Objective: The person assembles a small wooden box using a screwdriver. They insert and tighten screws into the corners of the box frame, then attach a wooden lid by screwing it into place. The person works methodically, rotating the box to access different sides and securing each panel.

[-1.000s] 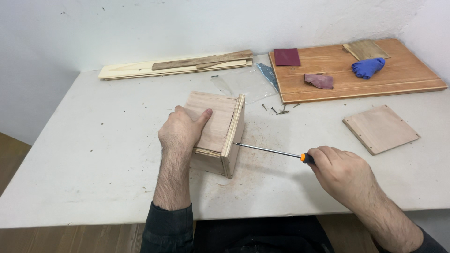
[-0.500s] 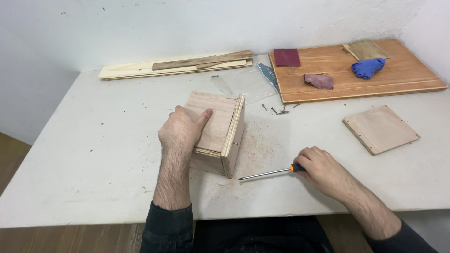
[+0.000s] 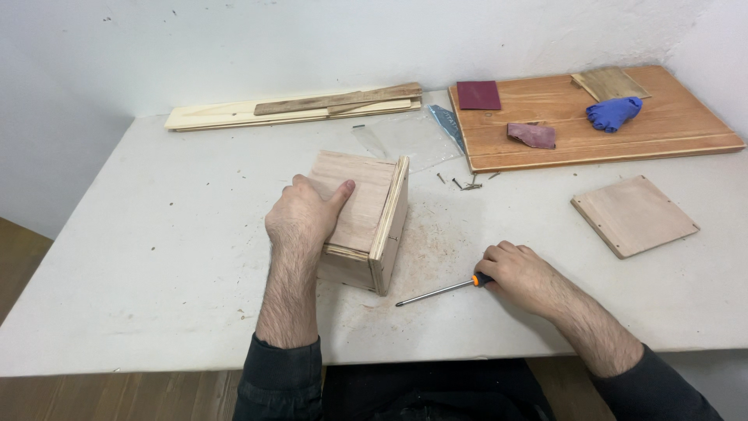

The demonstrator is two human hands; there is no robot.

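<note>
Orange screwdriver handle (image 3: 481,278) mostly hidden inside closed right hand (image 3: 520,274); steel shaft lying on white table (image 3: 156,257). Left hand (image 3: 302,218) spread flat, pressing small plywood box (image 3: 366,218) mid-table. Since 1 second ago: screwdriver tip pulled away from box, lowered.
</note>
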